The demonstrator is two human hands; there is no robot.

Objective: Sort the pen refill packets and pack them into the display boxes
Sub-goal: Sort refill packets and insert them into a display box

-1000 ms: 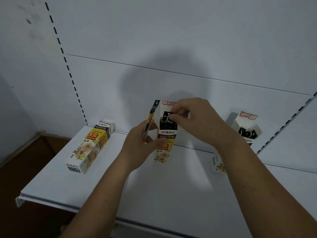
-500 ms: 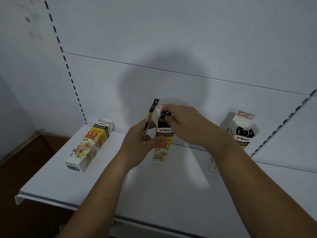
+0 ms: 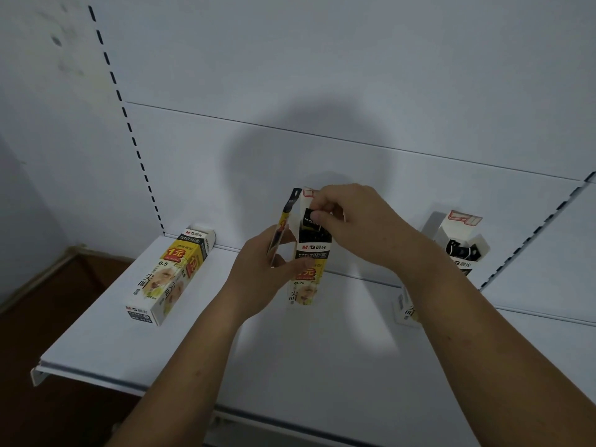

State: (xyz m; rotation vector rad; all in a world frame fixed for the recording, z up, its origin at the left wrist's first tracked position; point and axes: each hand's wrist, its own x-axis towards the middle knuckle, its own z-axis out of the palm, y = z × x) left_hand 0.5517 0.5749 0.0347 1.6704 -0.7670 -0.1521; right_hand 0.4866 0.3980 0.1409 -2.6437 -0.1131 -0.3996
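Observation:
An open display box (image 3: 308, 269) stands upright at the middle of the white shelf (image 3: 129, 343). My left hand (image 3: 261, 279) grips its lower part and also holds a thin refill packet (image 3: 283, 224) upright beside it. At the box's open top, my right hand (image 3: 361, 221) pinches a black-topped refill packet (image 3: 308, 217). A closed box (image 3: 171, 275) lies flat at the left. Behind my right forearm a second open box (image 3: 461, 246) stands with black packet tops showing.
The shelf's front lip (image 3: 96, 379) runs across the lower left, with dark floor (image 3: 48, 317) beyond the left end. Slotted uprights (image 3: 129, 124) and a white back panel stand behind. A small box part (image 3: 406, 311) shows under my right forearm.
My right hand has lifted slightly at the box's top, still pinching the black-topped packet. My left hand and the box have stayed where they were.

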